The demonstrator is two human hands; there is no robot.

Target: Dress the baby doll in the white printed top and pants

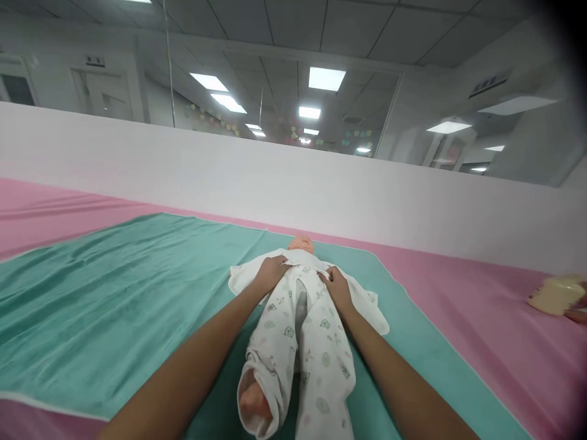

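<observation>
A baby doll (301, 244) lies on its back on a teal blanket (114, 293), head away from me. It wears white patterned trousers (316, 354) and a white top (367, 305). My left hand (270, 272) grips the trousers' waistband on the doll's left side, fingers curled. My right hand (337, 287) grips the waistband on the other side, fingers closed on the cloth. A bare doll foot (252, 400) shows out of the near left trouser leg.
The blanket lies over a pink sheet (481, 318). A low white wall (275, 177) runs behind it, with glass above. A cream object (557, 294) sits at the right edge, another person's fingers beside it.
</observation>
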